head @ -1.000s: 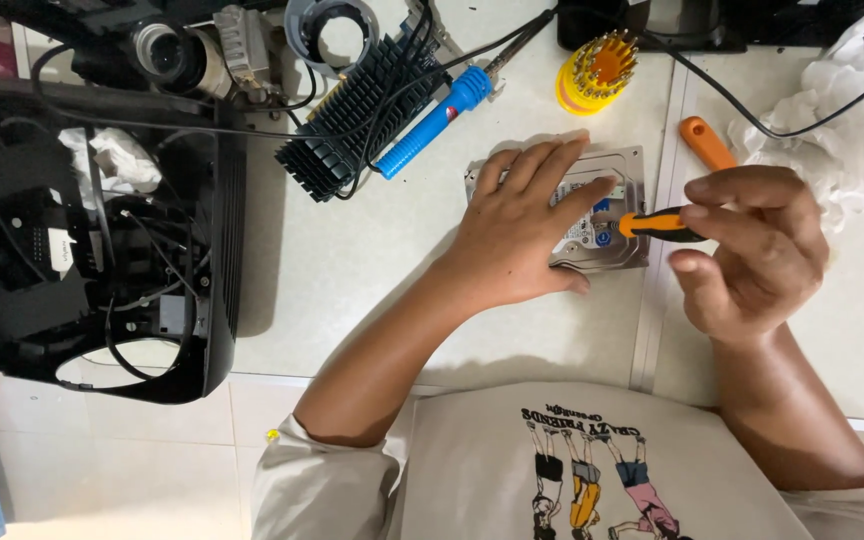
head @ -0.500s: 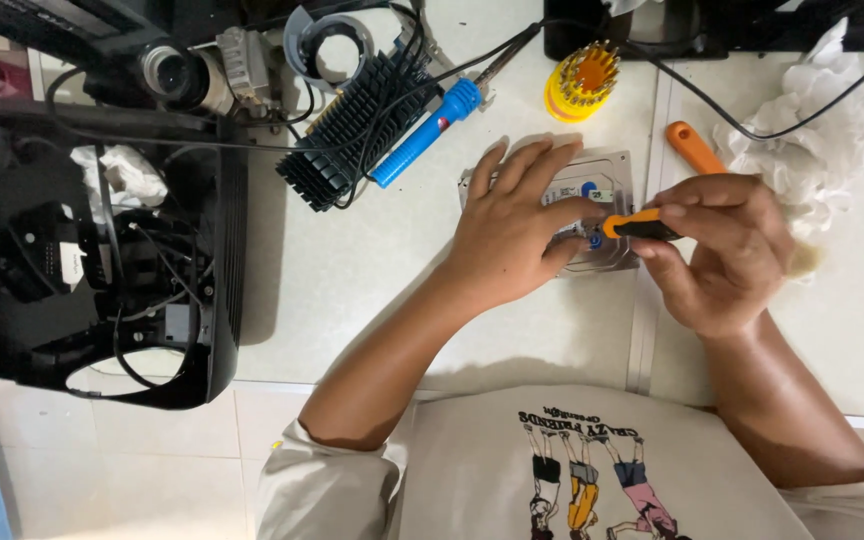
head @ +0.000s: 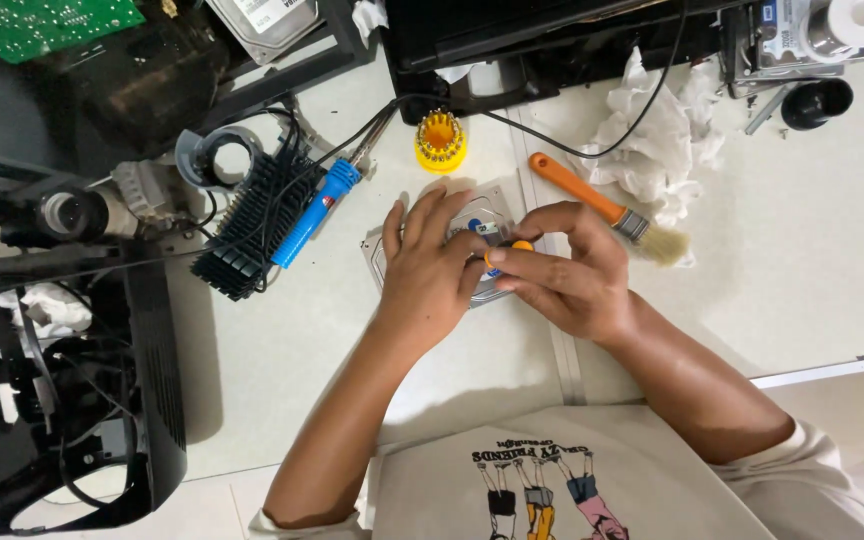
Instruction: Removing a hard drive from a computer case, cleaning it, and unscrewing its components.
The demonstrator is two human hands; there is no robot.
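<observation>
A person seen from above works at a white tabletop [head: 832, 250]. The left hand [head: 432, 275] lies flat, fingers spread, pressing down on a thin silver metal plate [head: 482, 215] with rounded corners and a blue spot near its middle. The right hand [head: 562, 275] is closed around a small screwdriver with an orange handle [head: 514, 247], pinching it between thumb and fingertips, with the tool over the plate. The two hands touch each other above the plate.

Just behind the plate stands a round yellow holder of screwdriver bits [head: 440, 142]. To the plate's right lies an orange-handled brush with pale bristles [head: 607, 210], and beyond it a heap of crumpled white tissue [head: 657, 135]. To the plate's left rests a blue-handled soldering iron [head: 316, 212] across a black finned heat sink [head: 252, 225]. Farther left of the plate sits an opened black plastic device casing [head: 62, 400] with loose wires inside. A green circuit board [head: 42, 18] shows at the far corner, well away from the plate.
</observation>
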